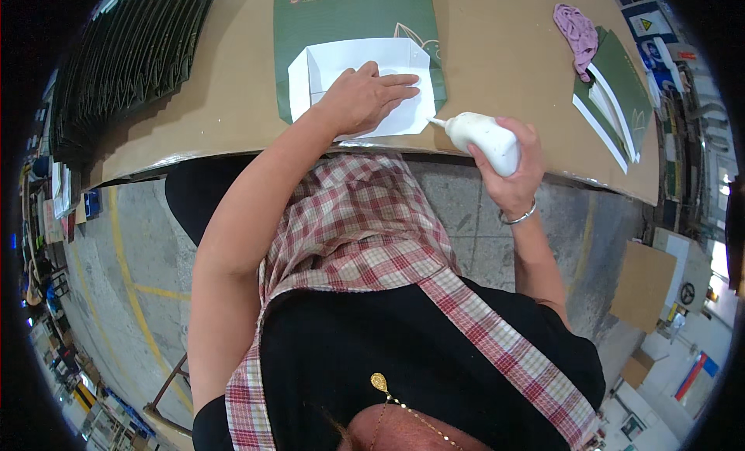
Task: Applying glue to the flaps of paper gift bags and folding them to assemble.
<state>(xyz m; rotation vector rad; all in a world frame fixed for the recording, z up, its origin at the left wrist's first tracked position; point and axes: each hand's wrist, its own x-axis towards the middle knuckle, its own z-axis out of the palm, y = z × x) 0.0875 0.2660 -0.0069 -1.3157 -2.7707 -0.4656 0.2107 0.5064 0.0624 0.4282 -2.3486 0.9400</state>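
A green paper bag [353,20] lies flat on the table, its near end folded open to show white inner flaps [330,59]. My left hand [369,99] rests on the white flaps with its fingers stretched out, holding nothing. In my right hand [516,168] is a white squeeze bottle [483,134], tipped on its side. The bottle's thin nozzle points left and meets the right corner of the white flap, or is very close to it. Whether anything flows from the tip is too small to tell.
A thick row of dark green folded bags [128,59] stands at the table's left. On the right lie a pink cloth [576,36] and several green and white paper pieces [613,102]. The brown tabletop's [504,47] near edge runs just in front of my apron [357,210].
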